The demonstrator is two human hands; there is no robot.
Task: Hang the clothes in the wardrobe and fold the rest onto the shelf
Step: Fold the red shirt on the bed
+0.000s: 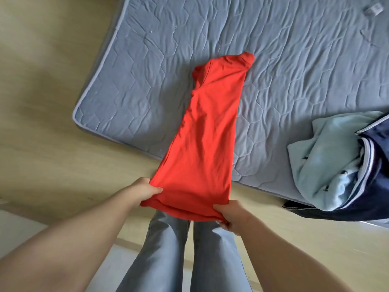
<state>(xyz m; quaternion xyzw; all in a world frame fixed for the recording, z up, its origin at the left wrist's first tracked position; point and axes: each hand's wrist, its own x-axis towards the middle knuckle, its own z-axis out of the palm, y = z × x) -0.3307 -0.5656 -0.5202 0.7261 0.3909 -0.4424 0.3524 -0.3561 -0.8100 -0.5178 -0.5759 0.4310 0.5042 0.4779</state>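
A red shirt (207, 131), folded lengthwise into a long narrow strip, stretches from the mattress towards me. Its collar end lies on the grey-blue quilted mattress (284, 70); its hem end hangs off the mattress edge in front of my legs. My left hand (145, 190) pinches the hem's left corner, thumb on top. My right hand (230, 214) grips the hem's right corner, fingers curled under the cloth. The hem is pulled taut between both hands.
A light blue garment (322, 165) and a dark navy garment with white stripes (376, 148) lie heaped at the mattress's right edge. A small pale object (374, 9) sits at the far right corner. Wooden floor (42, 123) surrounds the mattress on the left.
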